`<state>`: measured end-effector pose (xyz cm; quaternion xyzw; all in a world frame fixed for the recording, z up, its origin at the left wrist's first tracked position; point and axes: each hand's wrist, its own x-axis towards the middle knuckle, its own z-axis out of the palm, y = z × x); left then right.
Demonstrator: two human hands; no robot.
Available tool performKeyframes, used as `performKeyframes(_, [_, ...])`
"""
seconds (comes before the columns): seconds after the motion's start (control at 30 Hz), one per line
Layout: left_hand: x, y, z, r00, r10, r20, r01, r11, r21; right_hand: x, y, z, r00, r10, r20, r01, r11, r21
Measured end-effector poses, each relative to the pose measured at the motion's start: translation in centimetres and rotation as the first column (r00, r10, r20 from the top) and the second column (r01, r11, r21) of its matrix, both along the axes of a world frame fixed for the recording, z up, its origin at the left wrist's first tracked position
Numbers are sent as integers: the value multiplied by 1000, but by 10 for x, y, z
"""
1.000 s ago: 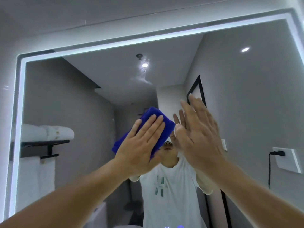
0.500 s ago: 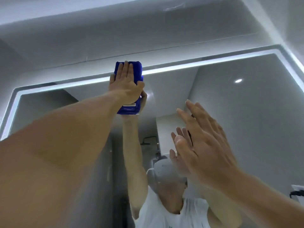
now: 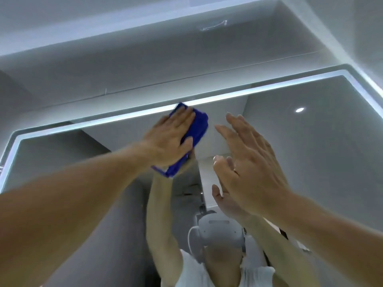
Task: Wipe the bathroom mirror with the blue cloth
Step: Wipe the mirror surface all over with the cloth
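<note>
The left hand lies flat on the blue cloth, fingers stretched out side by side and the thumb hooked round the cloth's right edge, pressing it against the mirror. The cloth is folded into a thick pad; its top corner touches the lit strip that runs along the mirror's upper edge, and its lower corner sticks out below the heel of the hand. It sits high on the glass, a little left of the middle of the view, tilted so that its long side runs from lower left to upper right.

The right hand is just beside the cloth on the right, apart from it. It is open, palm toward the glass, with the fingers loosely spread and pointing up and to the left; it holds nothing. Whether the fingertips touch the glass cannot be told, though their reflection meets them closely.

Both forearms are bare and reach up from the bottom corners of the view. In the mirror the person's raised arms, a white headset and a white shirt show below the hands. A small round ceiling light is reflected to the right, well apart from the hands. Above the mirror the grey wall meets a pale ceiling
</note>
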<state>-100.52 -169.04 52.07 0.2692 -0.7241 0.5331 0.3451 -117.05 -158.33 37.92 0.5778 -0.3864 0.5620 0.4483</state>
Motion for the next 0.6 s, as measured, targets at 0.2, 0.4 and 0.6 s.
performKeyframes(0.2, [-36,10,87,874,33,-485,75,976,203,-16,0,3,999,-34,-27,34,999,-9])
performKeyframes(0.4, [-41,7,34,886,-86,-456,122,991,49,-35,3,-2,999,-38,5,38,999,-14])
performKeyframes(0.6, [-16,0,-132,998,-26,-56,26,1000,3,-17,8,-13,1000,20,6,-20,1000,-12])
